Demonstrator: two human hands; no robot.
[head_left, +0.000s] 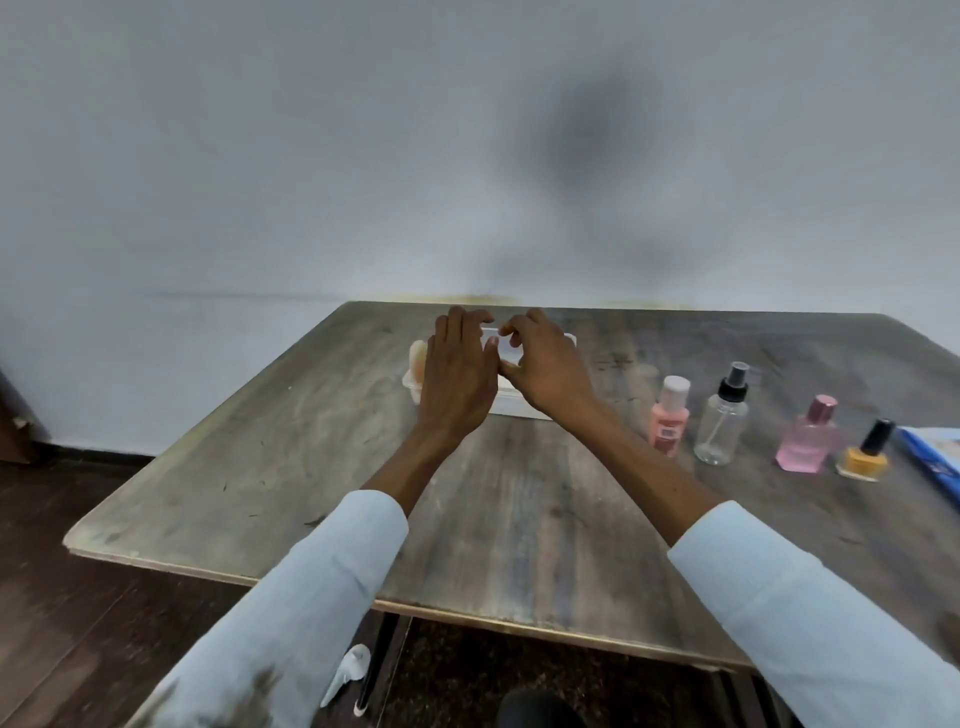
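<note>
Nearest to me are my two pale blue sleeves, left (311, 587) and right (810, 597), pushed back from bare forearms that reach over the near edge of the worn grey-brown wooden table (519, 519).

Taking my edge of the table as 6 o'clock, a row of bottles stands out toward 3 o'clock, well apart from my hands. First is a peach-pink bottle (670, 415) with a pale cap. Just beside it is a clear spray bottle (722, 421) with a black pump. Then come a pink glass perfume bottle (810, 439) with a rosy cap and a yellow nail polish bottle (867, 457) with a black cap. A blue-edged packet (935, 452) lies past them at the table's right edge.

Farther in, toward 12 o'clock, sits the clear plastic container (519, 405). It is a low rectangular box with whitish translucent walls and rounded corners, and a peach-coloured part shows at its left end. Both hands cover most of its top.

My left hand (457, 379) lies flat on it with fingers nearly straight and close together. My right hand (545, 369) rests beside it with forefinger and thumb curled toward each other. I cannot tell whether they pinch the lid or only touch it.

Behind the table stands a plain pale grey wall (311, 156).
</note>
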